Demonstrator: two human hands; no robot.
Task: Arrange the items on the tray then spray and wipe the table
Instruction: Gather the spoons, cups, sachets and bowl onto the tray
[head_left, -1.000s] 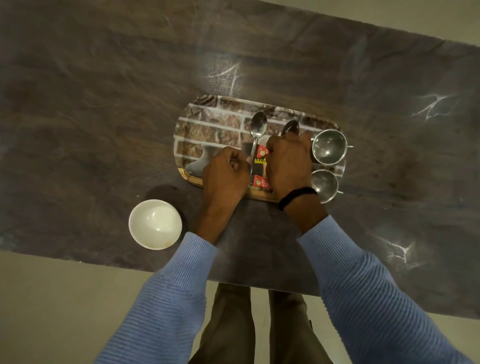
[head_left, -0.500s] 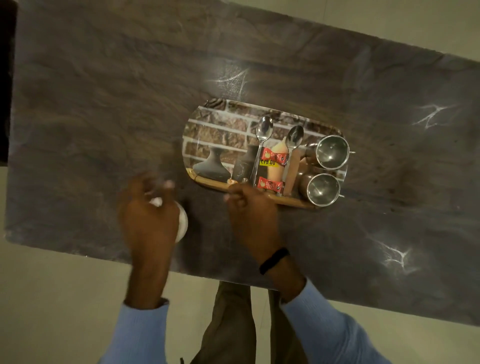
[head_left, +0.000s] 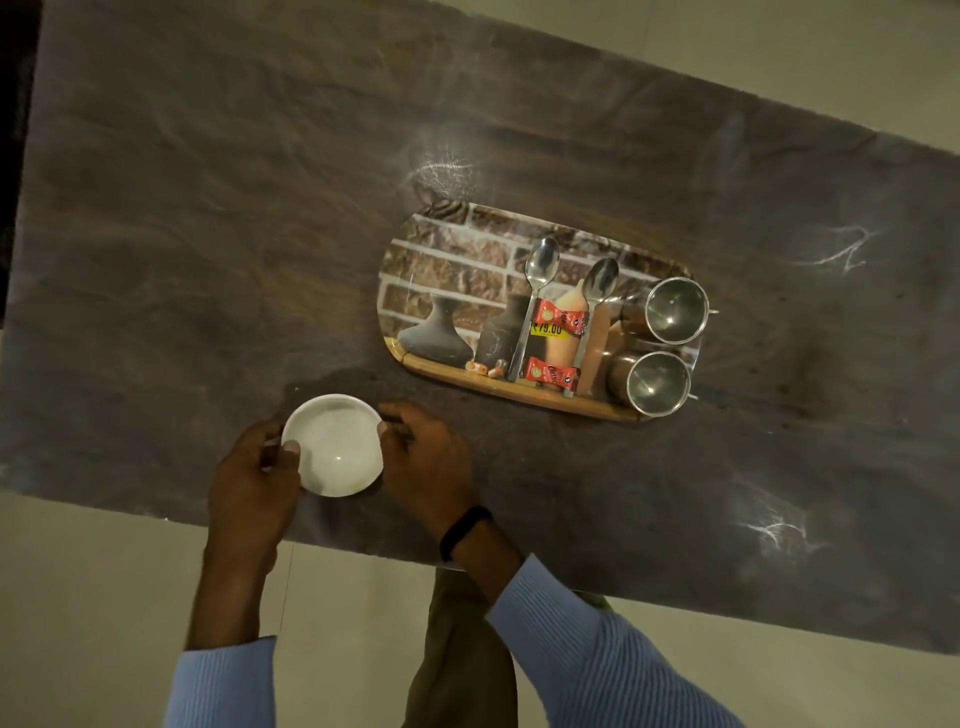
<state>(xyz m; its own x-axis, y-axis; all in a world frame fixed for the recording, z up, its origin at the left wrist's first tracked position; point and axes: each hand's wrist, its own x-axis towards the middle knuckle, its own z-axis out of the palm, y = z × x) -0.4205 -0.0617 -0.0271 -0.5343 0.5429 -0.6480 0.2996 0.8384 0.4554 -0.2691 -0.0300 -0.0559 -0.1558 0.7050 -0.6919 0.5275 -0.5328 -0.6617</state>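
Spoons (head_left: 540, 270), sachets (head_left: 556, 320) and steel cups (head_left: 675, 310) already sit on the tray (head_left: 441, 244); the left hand (head_left: 254, 483) and right hand (head_left: 426, 462) grip the white bowl (head_left: 332, 446) near-left of it on the table (head_left: 208, 234), spraying and wiping undone.

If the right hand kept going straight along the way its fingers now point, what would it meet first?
The right hand already touches the round white ceramic bowl, fingers aimed up and left across its rim. Beyond lies only bare dark marbled table, as far as visible.

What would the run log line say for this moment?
step: fetch bowl | left hand and right hand: gripping white bowl on table | tray: two spoons, two sachets, two steel cups | bowl: off tray
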